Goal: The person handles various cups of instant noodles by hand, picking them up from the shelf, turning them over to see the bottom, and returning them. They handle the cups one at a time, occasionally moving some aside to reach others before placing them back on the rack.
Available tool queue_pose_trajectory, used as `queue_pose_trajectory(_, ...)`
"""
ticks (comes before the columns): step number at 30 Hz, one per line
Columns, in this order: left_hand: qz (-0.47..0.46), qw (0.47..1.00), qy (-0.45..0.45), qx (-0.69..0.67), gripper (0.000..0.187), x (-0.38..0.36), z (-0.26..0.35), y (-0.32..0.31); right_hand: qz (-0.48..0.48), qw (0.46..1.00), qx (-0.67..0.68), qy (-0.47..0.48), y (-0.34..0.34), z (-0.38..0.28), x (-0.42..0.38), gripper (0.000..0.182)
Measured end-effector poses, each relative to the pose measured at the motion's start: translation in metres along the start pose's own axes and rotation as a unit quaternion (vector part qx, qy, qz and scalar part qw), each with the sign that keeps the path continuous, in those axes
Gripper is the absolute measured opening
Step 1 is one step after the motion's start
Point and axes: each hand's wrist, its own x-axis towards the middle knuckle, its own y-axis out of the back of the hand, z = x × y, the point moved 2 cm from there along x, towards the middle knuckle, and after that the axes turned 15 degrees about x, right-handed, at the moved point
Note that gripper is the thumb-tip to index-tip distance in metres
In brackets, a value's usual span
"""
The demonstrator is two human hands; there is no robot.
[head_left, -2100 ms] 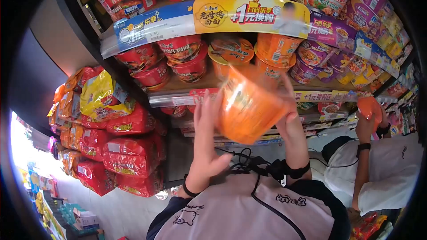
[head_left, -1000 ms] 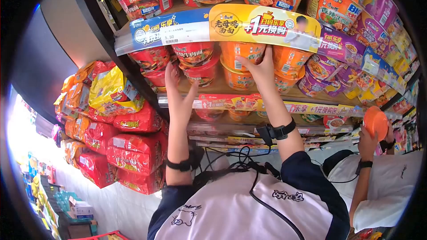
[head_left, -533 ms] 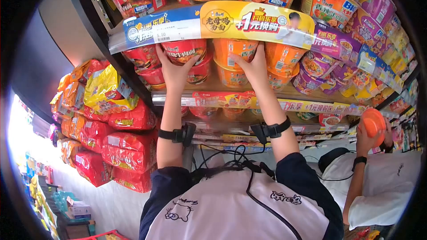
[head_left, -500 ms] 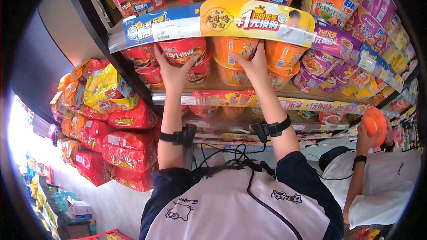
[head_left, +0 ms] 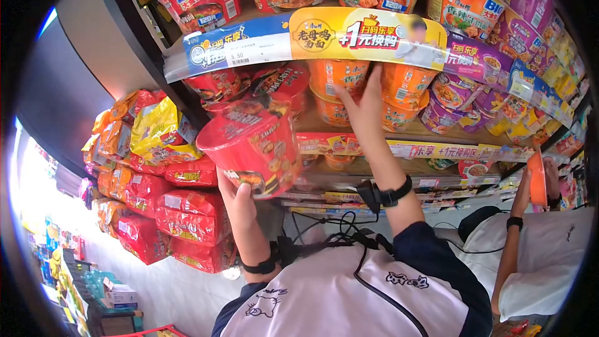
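Note:
A red instant noodle bucket (head_left: 253,143), tilted with its lid toward me, is in my left hand (head_left: 239,203), out in front of the shelf. My thumb presses its lower side, and the other fingers are mostly hidden behind it. On the shelf, my right hand (head_left: 364,103) grips an orange noodle bucket (head_left: 337,78) at its right side. The thumb lies on its front, while the fingers reach into the gap beside the neighbouring orange buckets (head_left: 405,84). Other red buckets (head_left: 284,81) stand to the left on the same shelf.
A price strip (head_left: 268,43) overhangs the shelf's front. Bagged noodles (head_left: 193,212) are piled at the left. Purple buckets (head_left: 458,90) stand further right. A co-worker (head_left: 543,256) at the right holds an orange bowl-shaped item (head_left: 537,180). Cables (head_left: 337,228) hang near my chest.
My left hand has drawn a red bucket out from the shelf, down and toward me. My right hand stays at the orange bucket. The co-worker's orange item has turned edge-on.

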Motion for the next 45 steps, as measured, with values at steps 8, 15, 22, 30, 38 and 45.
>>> queue_pose_trajectory(8, -0.150, 0.988, 0.012, 0.042, 0.092, -0.009, 0.033, -0.028, -0.375, 0.907, 0.173, 0.081, 0.055, -0.088, -0.039, 0.075)
queue_pose_trajectory(15, -0.161, 0.987, -0.010, 0.014, 0.109, -0.014, 0.043, -0.048, -0.309, 0.920, 0.232, -0.069, 0.084, -0.074, -0.045, 0.049)
queue_pose_trajectory(22, -0.112, 0.986, -0.120, -0.038, 0.120, -0.034, 0.056, -0.064, -0.268, 0.884, 0.343, -0.171, 0.091, -0.061, -0.062, 0.020)
queue_pose_trajectory(30, -0.218, 0.938, -0.269, 0.005, 0.108, -0.032, 0.065, -0.074, -0.139, 0.762, 0.552, -0.309, 0.091, -0.077, -0.068, 0.032)
queue_pose_trajectory(38, -0.295, 0.887, -0.334, 0.118, 0.105, -0.042, 0.065, -0.088, -0.066, 0.699, 0.610, -0.368, 0.111, -0.094, -0.062, 0.078)
queue_pose_trajectory(45, -0.254, 0.908, -0.193, 0.273, 0.119, -0.044, 0.058, -0.098, -0.131, 0.816, 0.511, -0.236, 0.101, -0.081, -0.048, 0.126)
